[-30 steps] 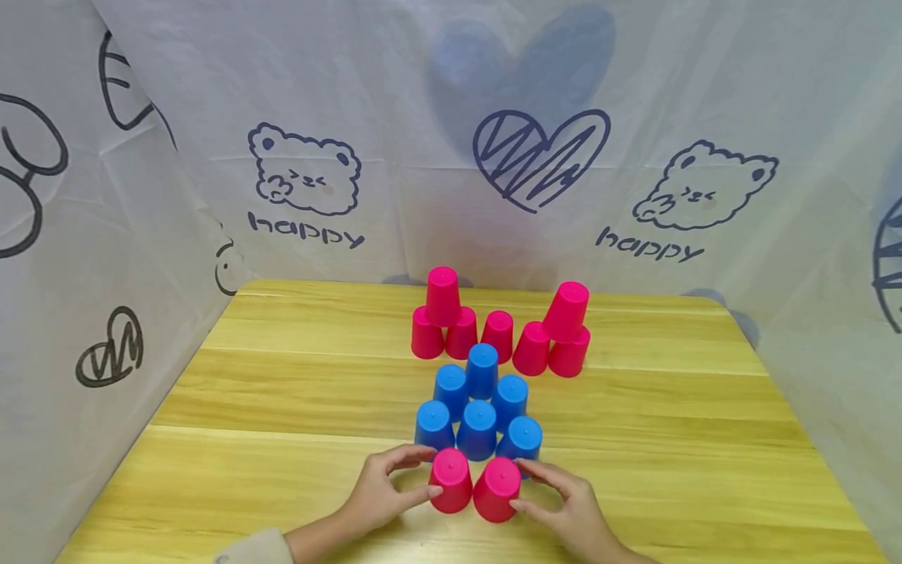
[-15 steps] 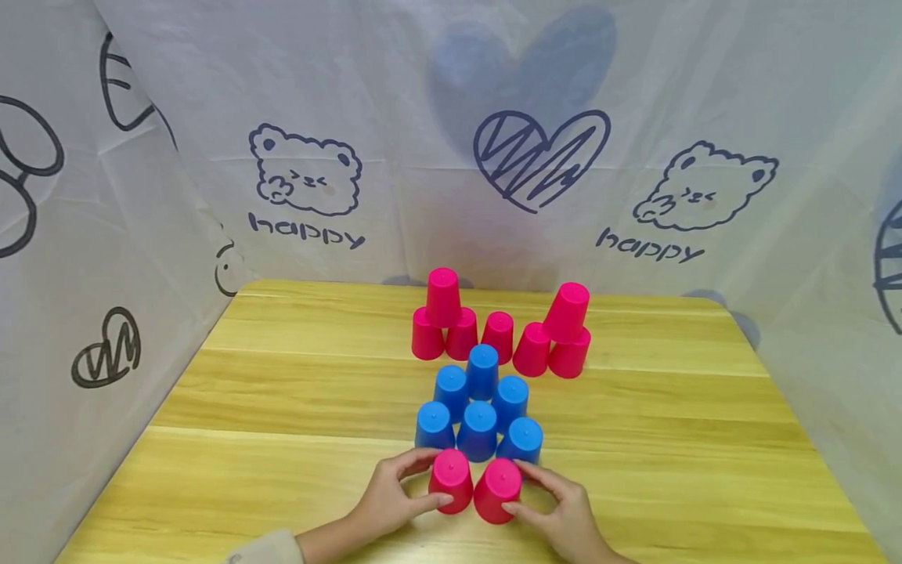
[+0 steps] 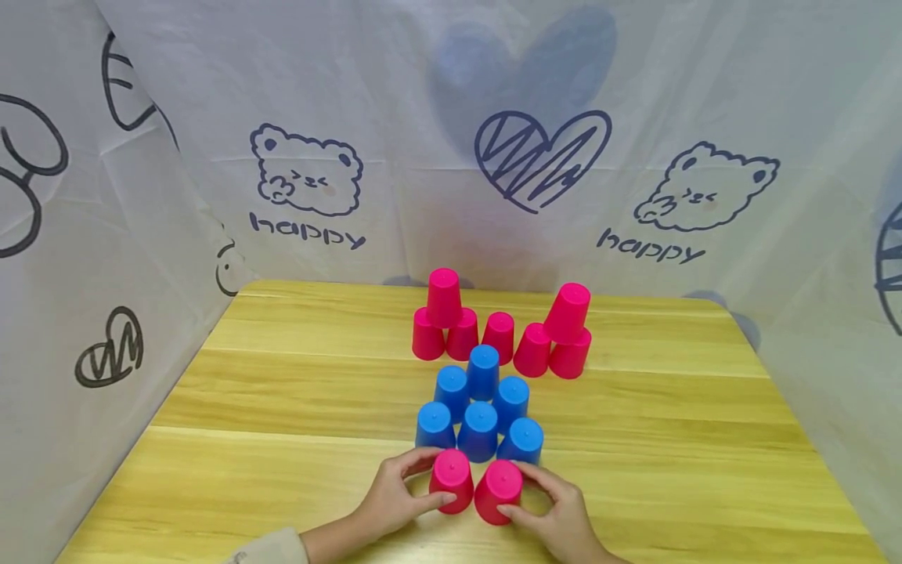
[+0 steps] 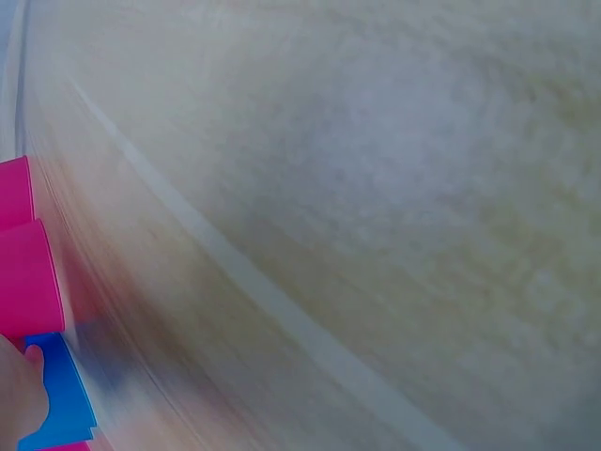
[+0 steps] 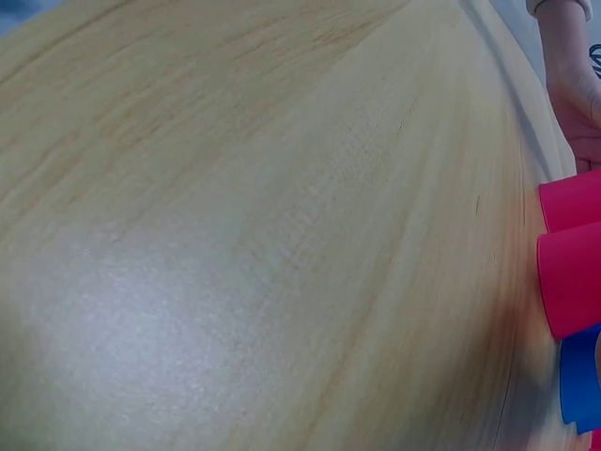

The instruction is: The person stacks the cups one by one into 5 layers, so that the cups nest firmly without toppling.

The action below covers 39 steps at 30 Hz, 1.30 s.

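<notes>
Two upside-down pink cups stand side by side near the front of the table in the head view. My left hand (image 3: 395, 495) holds the left pink cup (image 3: 451, 474), thumb on its near side and fingers reaching behind. Around the right pink cup (image 3: 499, 489) my right hand (image 3: 564, 513) curls the same way. Just behind them is a group of several inverted blue cups (image 3: 478, 431), narrowing to one at the far end. Both wrist views catch only cup sides at their edges, such as a pink cup (image 4: 28, 282) and a blue cup (image 5: 580, 381).
Farther back, pink cups form a row: one cup (image 3: 444, 298) sits on two at the left, another (image 3: 568, 313) on two at the right, and a single cup (image 3: 499, 338) between. White printed cloth (image 3: 423, 196) hangs around the wooden table (image 3: 282, 407).
Both thumbs have slid farther across the near sides of the two front cups, and the hands have closed in slightly. The cups stay in place.
</notes>
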Tool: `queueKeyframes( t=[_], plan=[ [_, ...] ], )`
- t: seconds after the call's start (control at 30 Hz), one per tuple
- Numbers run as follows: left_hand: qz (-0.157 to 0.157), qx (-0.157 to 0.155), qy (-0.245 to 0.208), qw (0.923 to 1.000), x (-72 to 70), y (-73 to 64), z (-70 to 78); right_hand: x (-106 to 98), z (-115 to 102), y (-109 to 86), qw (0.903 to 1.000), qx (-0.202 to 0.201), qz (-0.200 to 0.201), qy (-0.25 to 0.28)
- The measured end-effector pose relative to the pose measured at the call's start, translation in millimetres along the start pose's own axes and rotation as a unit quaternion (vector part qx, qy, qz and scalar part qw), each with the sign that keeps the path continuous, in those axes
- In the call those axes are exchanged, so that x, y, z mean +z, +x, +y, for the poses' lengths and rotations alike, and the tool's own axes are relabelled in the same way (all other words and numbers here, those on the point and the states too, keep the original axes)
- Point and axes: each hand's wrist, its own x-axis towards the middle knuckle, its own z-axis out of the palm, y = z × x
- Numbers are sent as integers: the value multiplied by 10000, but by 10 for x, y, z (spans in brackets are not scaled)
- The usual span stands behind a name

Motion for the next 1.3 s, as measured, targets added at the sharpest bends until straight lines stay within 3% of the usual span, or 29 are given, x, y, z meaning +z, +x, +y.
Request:
queueKeyframes(
  t=[0.2,0.63,1.0,1.17,1.3],
  plan=[
    [-27,-135,67,9999,-6,-5,12,-34,-39,-6,9997,-241,-14,85],
    [-345,-479,-42,9982,-57,34,159,-159,-174,66,9855,-1654,23,369],
    [-252,218,148,9993,-120,110,330,-254,-309,112,9810,-1861,2,538],
    [-161,306,156,9993,-159,151,401,-303,-385,170,9718,-2253,-23,693],
    [-80,391,150,9991,-186,190,453,-343,-448,212,9700,-2338,-54,661]
  ],
)
